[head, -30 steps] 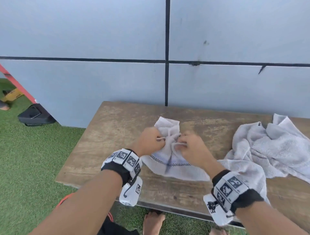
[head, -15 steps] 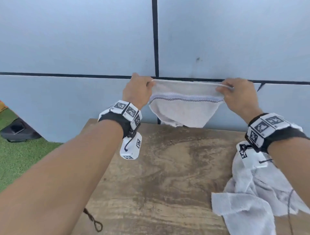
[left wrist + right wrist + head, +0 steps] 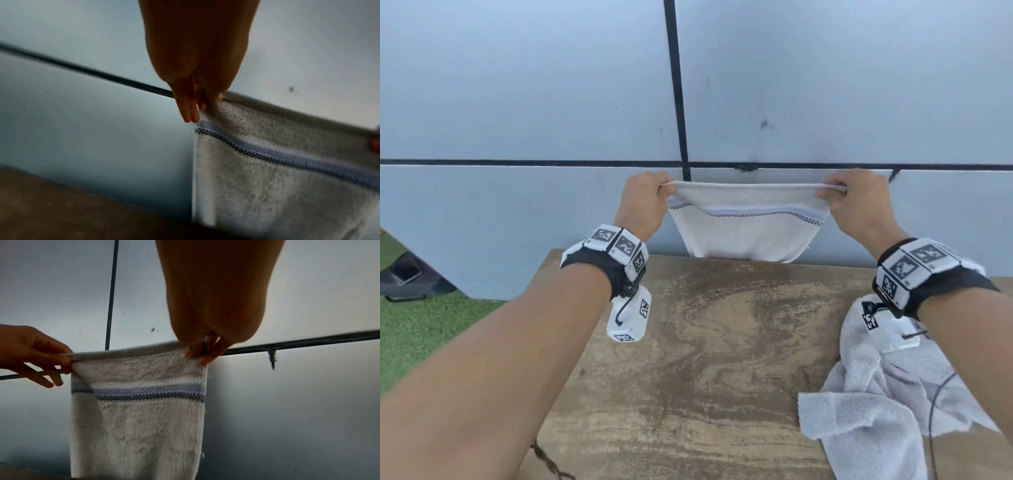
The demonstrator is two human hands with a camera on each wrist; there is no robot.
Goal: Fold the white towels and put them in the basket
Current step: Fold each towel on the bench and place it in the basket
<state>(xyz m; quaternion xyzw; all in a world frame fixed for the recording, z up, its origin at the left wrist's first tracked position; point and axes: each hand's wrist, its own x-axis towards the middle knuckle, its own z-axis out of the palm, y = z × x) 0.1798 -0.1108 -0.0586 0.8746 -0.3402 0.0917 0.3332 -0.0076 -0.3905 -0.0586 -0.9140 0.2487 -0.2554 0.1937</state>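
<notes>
A small white towel [image 3: 746, 233] with a blue and black woven band hangs stretched in the air above the far edge of the wooden table [image 3: 705, 359]. My left hand [image 3: 645, 202] pinches its top left corner, and my right hand [image 3: 859, 202] pinches its top right corner. The left wrist view shows thumb and fingers [image 3: 197, 104] clamped on the towel [image 3: 287, 170] hem. In the right wrist view the towel [image 3: 139, 410] hangs flat below my right hand [image 3: 202, 352], with my left hand [image 3: 41, 353] at the other corner. No basket is in view.
A heap of crumpled white towels [image 3: 893, 404] lies on the table's right side, under my right forearm. A grey panelled wall [image 3: 517, 102] stands right behind the table. Green turf [image 3: 424, 325] and a dark object [image 3: 407, 277] lie to the left. A frayed cord [image 3: 548, 459] hangs at the near edge.
One second ago both hands worked the bunched towel on the table. They lifted it and pulled it apart; since half a second ago it has been drawn a little wider and flatter.
</notes>
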